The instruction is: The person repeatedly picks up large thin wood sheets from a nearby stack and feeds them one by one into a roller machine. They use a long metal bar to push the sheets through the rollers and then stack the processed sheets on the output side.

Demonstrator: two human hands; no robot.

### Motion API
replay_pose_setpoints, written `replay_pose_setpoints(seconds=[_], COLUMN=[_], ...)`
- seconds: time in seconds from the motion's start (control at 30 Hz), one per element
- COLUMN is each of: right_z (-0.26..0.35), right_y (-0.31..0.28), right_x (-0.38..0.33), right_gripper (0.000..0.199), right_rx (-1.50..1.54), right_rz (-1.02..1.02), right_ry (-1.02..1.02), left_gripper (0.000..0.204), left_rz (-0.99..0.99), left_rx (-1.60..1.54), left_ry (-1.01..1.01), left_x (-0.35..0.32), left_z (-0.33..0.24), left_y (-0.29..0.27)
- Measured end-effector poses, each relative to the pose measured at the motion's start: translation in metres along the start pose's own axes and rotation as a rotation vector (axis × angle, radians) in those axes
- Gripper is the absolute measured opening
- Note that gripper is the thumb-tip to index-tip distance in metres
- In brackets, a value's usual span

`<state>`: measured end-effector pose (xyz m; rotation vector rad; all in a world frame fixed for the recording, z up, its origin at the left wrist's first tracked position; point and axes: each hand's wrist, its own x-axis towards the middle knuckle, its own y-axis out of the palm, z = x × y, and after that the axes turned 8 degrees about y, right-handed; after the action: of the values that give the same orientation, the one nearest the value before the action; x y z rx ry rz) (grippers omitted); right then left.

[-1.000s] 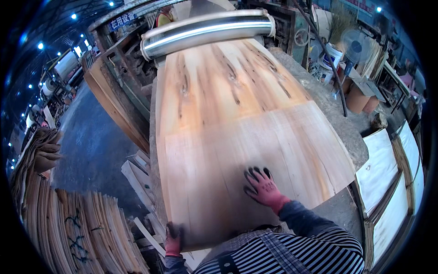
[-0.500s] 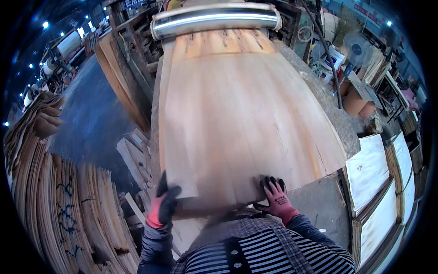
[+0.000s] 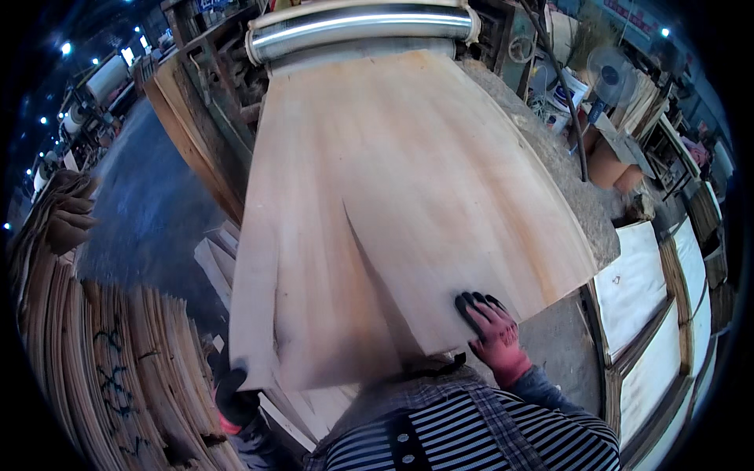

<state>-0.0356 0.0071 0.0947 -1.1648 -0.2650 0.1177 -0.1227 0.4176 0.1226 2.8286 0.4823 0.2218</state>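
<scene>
A broad, pale wood veneer sheet stretches out in front of me, its far end close to a shiny roller. A long split runs through its near half, and the part left of it sags at the near edge. My left hand, in a black and pink glove, is closed on the sheet's near left corner. Across the near edge, right of the split, my right hand lies with its black-tipped fingers stretched on top of the veneer. Whether its thumb goes under the edge is unclear.
Veneer stacks stand at the left, near loose wood strips. White-faced panels lean at the right. A fan, a cardboard box and a slanting dark pole are beyond the rough slab edge.
My left hand has moved left and nearer, drawing the sheet's left corner outward. A split now gapes in the veneer. My right hand has shifted slightly right; the orange strip by the roller is covered.
</scene>
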Motion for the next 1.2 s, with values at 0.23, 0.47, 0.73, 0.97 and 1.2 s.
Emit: replay_pose_setpoints(seconds=[0.23,0.47,0.73,0.97,1.2], right_z=[0.003,-0.013,-0.011,-0.026,-0.045], right_y=[0.022,0.082,0.122,0.09,0.084], right_x=[0.105,0.211,0.22,0.062,-0.001], right_gripper=[0.052,0.052,0.059,0.074,0.081], right_rx=[0.014,0.112,-0.028,-0.01,-0.103], right_rz=[0.02,-0.063,-0.123,0.284,0.311], right_ry=[-0.015,0.066,-0.022,-0.166,-0.147], left_gripper=[0.049,0.069,0.062,0.057,0.058], left_rz=[-0.187,-0.254,-0.186,-0.015,-0.002], left_rx=[-0.565,1.356,0.869,0.245,-0.028], left_ry=[-0.216,-0.097,-0.346,-0.122,-0.032], left_x=[0.069,0.003,-0.022,-0.004,0.033], left_z=[0.102,0.16,0.175,0.093,-0.037], left_y=[-0.017,-0.027,-0.055,-0.016,0.068])
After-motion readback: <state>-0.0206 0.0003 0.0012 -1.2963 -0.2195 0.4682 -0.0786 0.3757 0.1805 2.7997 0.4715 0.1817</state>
